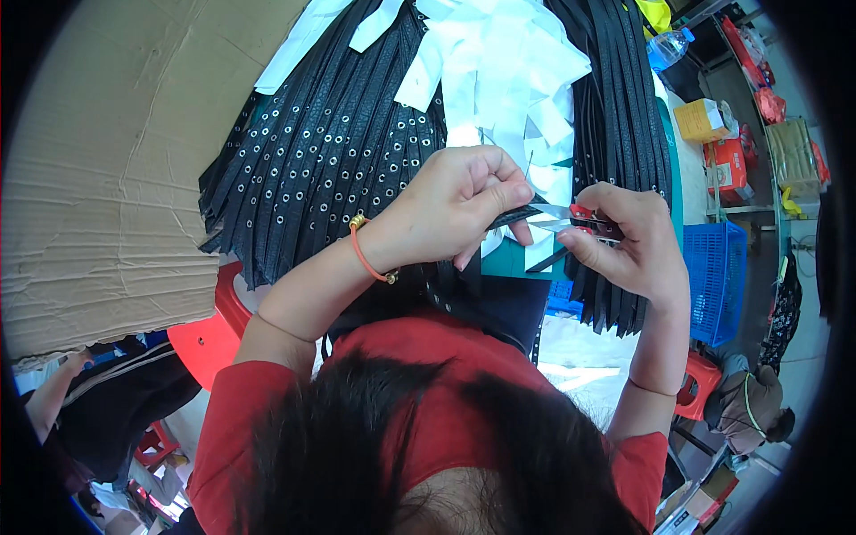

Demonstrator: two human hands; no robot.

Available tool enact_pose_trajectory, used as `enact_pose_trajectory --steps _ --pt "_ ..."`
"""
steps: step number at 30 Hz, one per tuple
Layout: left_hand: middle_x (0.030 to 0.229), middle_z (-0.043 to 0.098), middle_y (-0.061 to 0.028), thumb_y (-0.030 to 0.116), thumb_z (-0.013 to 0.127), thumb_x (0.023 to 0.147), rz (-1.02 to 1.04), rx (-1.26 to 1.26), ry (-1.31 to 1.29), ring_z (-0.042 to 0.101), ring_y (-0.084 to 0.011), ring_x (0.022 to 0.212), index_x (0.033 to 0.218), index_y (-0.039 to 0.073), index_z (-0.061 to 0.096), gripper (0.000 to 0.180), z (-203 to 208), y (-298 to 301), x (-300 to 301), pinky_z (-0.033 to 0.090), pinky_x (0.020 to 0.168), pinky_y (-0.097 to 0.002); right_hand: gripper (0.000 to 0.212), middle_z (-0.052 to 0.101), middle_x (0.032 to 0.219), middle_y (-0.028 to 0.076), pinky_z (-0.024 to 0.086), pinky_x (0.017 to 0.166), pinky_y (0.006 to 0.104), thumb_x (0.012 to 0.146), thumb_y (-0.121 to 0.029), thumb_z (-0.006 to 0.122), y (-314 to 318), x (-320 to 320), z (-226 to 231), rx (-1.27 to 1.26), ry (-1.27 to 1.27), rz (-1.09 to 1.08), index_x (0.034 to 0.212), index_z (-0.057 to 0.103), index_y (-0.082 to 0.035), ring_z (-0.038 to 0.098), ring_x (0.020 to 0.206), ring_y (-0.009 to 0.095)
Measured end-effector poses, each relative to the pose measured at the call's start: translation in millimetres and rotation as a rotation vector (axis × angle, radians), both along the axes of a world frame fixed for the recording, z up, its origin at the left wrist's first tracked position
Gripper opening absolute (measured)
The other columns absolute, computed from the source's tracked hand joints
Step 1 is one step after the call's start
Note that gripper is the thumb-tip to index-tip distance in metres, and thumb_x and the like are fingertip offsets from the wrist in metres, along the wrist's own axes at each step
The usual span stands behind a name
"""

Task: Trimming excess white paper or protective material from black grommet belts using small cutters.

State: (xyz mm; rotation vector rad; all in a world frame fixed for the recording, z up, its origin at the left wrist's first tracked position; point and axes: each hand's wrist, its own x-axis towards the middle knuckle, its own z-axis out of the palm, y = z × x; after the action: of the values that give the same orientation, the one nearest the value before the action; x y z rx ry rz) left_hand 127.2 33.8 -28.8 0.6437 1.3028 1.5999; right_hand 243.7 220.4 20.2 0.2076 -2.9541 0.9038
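My left hand pinches the end of a black leather-look strap between thumb and fingers. My right hand is closed on small scissors with red on the handle, their blades pointing left at the held strap end. The blades look parted, close to my left fingertips. Under and left of my left arm lies a thick fan of black straps with metal eyelets. White strips are heaped beyond my hands. More black straps hang over the table edge on the right.
A large cardboard sheet covers the left side. On the right are a blue plastic basket, a plastic bottle and a yellow box near shelving. A red stool stands lower left. Other people sit at both sides.
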Motion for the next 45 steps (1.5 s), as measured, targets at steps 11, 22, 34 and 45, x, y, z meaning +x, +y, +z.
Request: enact_pose_trajectory --steps 11,22,34,45 --pt "0.065 0.063 -0.0121 0.023 0.049 0.092 -0.254 -0.051 -0.133 0.037 -0.0036 0.029 0.089 -0.002 0.053 0.025 -3.2 -1.4 -8.9 0.026 0.029 -0.0156 0.030 0.049 0.056 0.002 0.029 0.042 0.0223 0.076 -0.029 0.068 17.3 -16.1 -19.3 -0.308 -0.189 0.165 0.074 0.057 -0.001 0.043 0.045 0.008" --pt "0.062 0.062 -0.0126 0.025 0.048 0.092 -0.344 -0.059 -0.235 0.034 -0.0032 0.028 0.087 0.000 0.053 0.026 -1.9 0.1 -16.0 0.023 0.028 -0.0152 0.033 0.050 0.056 0.002 0.032 0.044 0.0228 0.077 -0.033 0.066 18.3 -19.2 -38.4 -0.588 -0.285 0.171 0.071 0.056 -0.001 0.045 0.046 0.008" --pt "0.066 0.064 -0.0137 0.023 0.050 0.092 -0.294 0.029 -0.268 0.039 -0.0045 0.029 0.092 -0.004 0.054 0.028 -8.6 1.5 -19.6 0.027 0.030 -0.0164 0.039 0.059 0.082 0.013 0.026 0.041 0.0168 0.071 -0.025 0.076 13.1 -5.8 -69.1 -1.497 -0.066 -0.204 0.083 0.044 -0.005 0.031 0.045 0.002" --pt "0.093 0.061 -0.0177 0.014 0.048 0.092 0.050 0.217 -0.117 0.062 -0.0160 0.070 0.110 -0.005 0.047 0.026 -21.6 5.3 -3.6 0.050 0.060 -0.0234 0.032 0.057 0.071 0.004 0.031 0.046 0.0167 0.069 0.005 0.067 -13.6 -31.6 -26.0 -0.920 0.165 -0.443 0.075 0.039 -0.011 0.042 0.050 0.002"
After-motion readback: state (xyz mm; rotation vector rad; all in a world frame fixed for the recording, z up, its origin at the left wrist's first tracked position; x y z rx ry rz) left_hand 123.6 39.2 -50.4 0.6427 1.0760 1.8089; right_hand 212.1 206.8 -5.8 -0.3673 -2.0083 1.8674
